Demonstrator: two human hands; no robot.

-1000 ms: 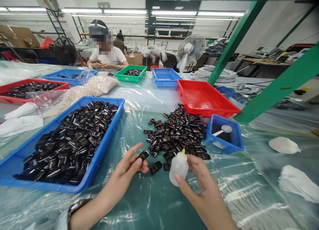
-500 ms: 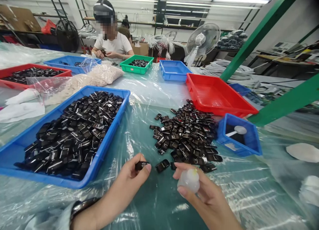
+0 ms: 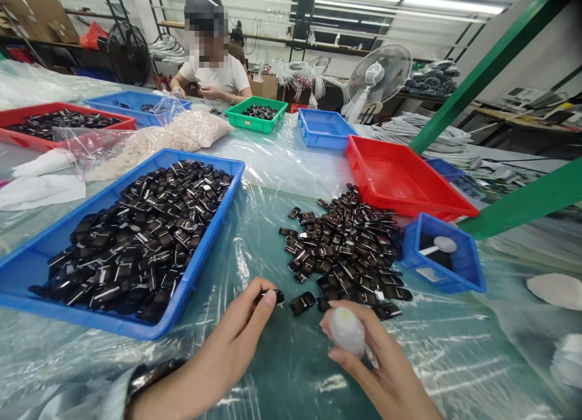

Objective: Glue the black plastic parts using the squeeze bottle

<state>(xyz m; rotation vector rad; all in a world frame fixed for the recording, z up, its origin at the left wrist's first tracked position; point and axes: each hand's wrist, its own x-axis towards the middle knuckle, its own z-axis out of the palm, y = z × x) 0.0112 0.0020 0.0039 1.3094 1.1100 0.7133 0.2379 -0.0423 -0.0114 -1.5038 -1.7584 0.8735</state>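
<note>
Between the thumb and fingers of my left hand (image 3: 243, 323) is a small glossy black plastic piece (image 3: 274, 296), partly covered by the fingers. My right hand (image 3: 377, 353) is curled round a whitish translucent rounded object (image 3: 347, 331) with a yellowish spot on top; its kind I cannot make out. One loose black piece (image 3: 302, 303) lies on the plastic-covered table between the hands. Beyond my right hand spreads a heap of similar black pieces (image 3: 341, 250). To the left, a large blue tray (image 3: 211, 226) is filled with more of them.
A red tray (image 3: 409, 183) and a small blue bin (image 3: 436, 280) with a white spoon (image 3: 443, 245) stand at the right, near a green post (image 3: 513, 214). Farther back are a green tray (image 3: 257, 123), another blue tray (image 3: 325, 138) and a bag of beige pieces (image 3: 200, 129). A co-worker (image 3: 216, 74) sits opposite.
The camera view has shifted slightly, moving the scene to the right. The black piece in my left hand has turned a little, and the whitish object in my right hand sits at a different tilt.
</note>
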